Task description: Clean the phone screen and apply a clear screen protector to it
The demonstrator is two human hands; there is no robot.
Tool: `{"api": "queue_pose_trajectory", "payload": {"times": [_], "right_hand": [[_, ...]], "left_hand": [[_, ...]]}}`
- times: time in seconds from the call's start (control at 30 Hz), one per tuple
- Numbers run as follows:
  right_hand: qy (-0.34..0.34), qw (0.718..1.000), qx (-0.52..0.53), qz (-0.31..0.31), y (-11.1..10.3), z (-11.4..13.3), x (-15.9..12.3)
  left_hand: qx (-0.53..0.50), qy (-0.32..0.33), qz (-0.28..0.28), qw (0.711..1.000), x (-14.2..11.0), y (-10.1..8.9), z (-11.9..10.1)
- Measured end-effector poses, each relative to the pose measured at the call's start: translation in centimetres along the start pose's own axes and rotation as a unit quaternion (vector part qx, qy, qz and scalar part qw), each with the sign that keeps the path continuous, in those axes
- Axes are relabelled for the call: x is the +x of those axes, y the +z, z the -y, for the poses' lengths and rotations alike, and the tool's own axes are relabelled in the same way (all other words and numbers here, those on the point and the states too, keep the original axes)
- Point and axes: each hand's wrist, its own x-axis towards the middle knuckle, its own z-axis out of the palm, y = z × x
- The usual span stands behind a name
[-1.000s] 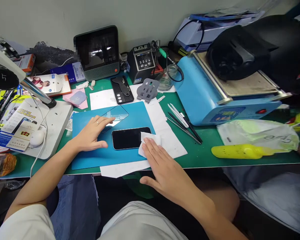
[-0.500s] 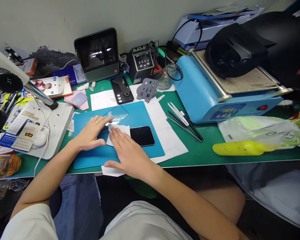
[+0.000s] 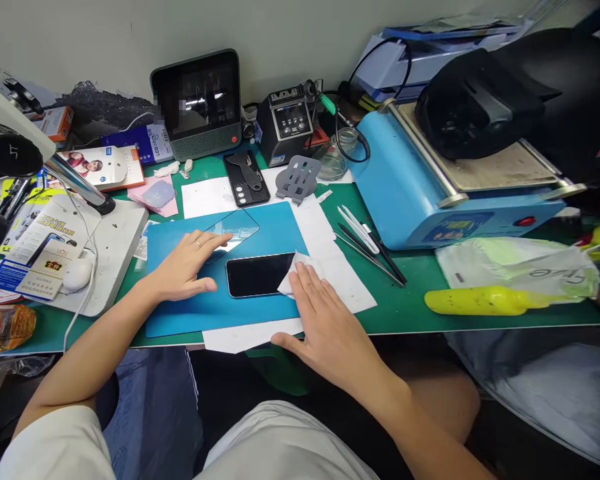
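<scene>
On the blue mat (image 3: 190, 317), we are bringing the white wipe (image 3: 287, 285) under our flat, open right hand (image 3: 330, 327) back to the right end of the phone (image 3: 255, 275), stroking its length, our left hand (image 3: 187, 268) staying loosely open, seemingly empty.

I see a glossy black rectangular phone (image 3: 255, 277) with a pale rim, a thin white wipe (image 3: 289, 283) and a plain blue rectangular mat (image 3: 190, 317) against a green tabletop (image 3: 405, 313). My feed shows a bright yellow plastic bottle (image 3: 475, 301), a sky-blue boxy machine (image 3: 405, 200) with a red switch (image 3: 524, 221), and a dark grey display (image 3: 205, 143) with an orange dot (image 3: 235, 139).
</scene>
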Motion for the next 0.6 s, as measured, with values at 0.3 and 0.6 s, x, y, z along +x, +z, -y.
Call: {"api": "queue_pose_trajectory", "payload": {"times": [0.3,0.6], "right_hand": [[-0.067,0.998,0.016,-0.007,0.7,3.3,0.5],[-0.092,0.992,0.081,0.04,0.9,7.4,7.3]], "left_hand": [[0.013,0.011,0.0,1.0,0.3,0.2,-0.4],[-0.01,-0.018,-0.053,0.998,0.0,0.5,0.5]]}}
